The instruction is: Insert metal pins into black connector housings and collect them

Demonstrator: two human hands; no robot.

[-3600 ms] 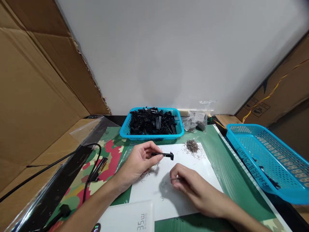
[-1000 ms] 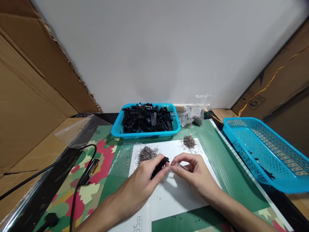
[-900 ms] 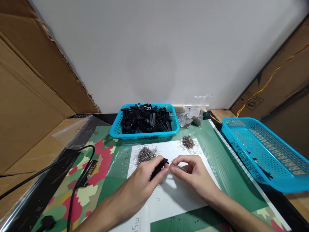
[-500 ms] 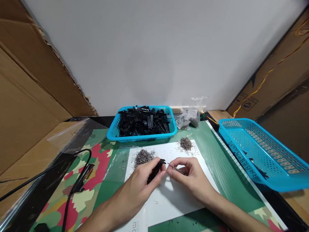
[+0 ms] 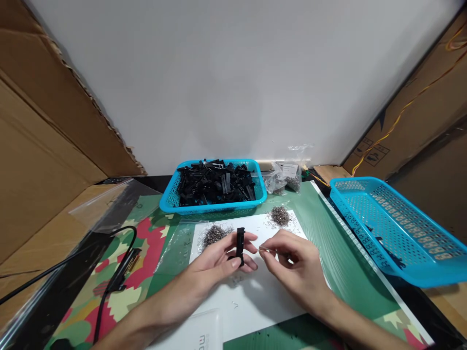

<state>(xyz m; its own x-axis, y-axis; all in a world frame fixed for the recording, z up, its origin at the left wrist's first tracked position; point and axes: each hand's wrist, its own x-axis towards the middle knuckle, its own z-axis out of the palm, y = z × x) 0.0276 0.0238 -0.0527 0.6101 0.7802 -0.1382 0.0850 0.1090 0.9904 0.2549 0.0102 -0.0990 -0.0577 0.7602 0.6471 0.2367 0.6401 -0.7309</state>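
Above the white sheet [image 5: 262,311], my left hand [image 5: 222,262] grips a narrow black plastic part [image 5: 240,243], which stands nearly upright between thumb and fingers. My right hand [image 5: 295,262], just to its right, pinches a thin metal tool like tweezers [image 5: 268,249] with its tip toward the black part; a gap separates them. Whether the tip carries anything is too small to tell. Behind my left hand lies a pile of small bent metal wire pieces [image 5: 214,236]. A second pile of small metal pieces [image 5: 279,216] is farther back on the right.
A blue basket [image 5: 213,210] full of black plastic parts stands at the back. Another blue basket [image 5: 412,279] on the right holds a few black parts. Clear bags [image 5: 292,177] of metal pieces sit by the wall. A black cable [image 5: 100,311] runs along the left.
The black part has turned from slanted to nearly upright, and my left fingers have spread behind it. My right hand has drawn slightly right with the metal tool.
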